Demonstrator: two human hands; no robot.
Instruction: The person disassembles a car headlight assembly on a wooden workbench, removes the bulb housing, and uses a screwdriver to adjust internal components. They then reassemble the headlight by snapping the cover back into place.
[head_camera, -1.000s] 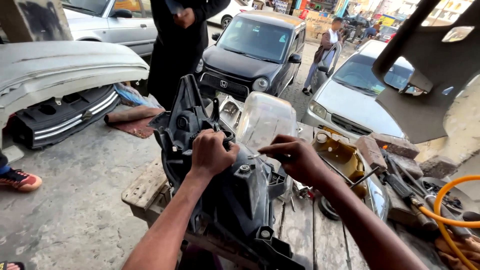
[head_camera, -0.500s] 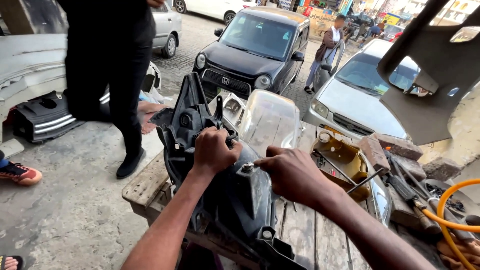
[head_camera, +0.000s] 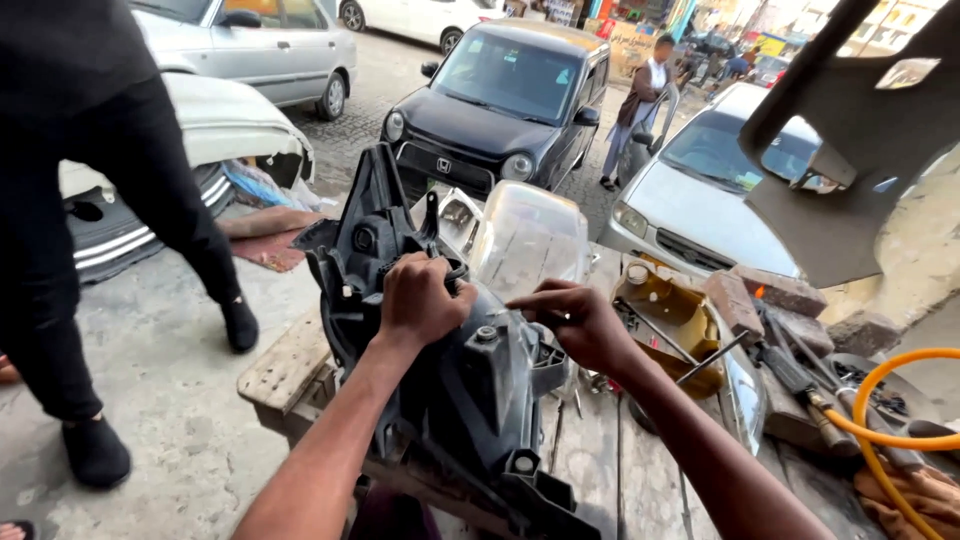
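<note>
The black car (head_camera: 500, 95) and the silver car (head_camera: 700, 200) stand in the street ahead. A person in black (head_camera: 90, 200) stands close on my left. The wooden bench (head_camera: 290, 370) runs under my arms.

On the bench the headlamp (head_camera: 450, 400) stands tilted, back side to me. Its long axis runs from near my chest up and away to the left. Its clear lens (head_camera: 525, 240) faces the street.

My left hand (head_camera: 420, 300) is closed tight over a part high on the housing, on top of it. I cannot tell what part. My right hand (head_camera: 575, 325) sits just right of the housing, fingers pinched on something small and thin; I cannot tell what it is. The left hand is nearer the housing's middle.

The orange hose (head_camera: 880, 410) loops at far right. The yellow tub (head_camera: 670, 310) sits just beyond my right hand.
</note>
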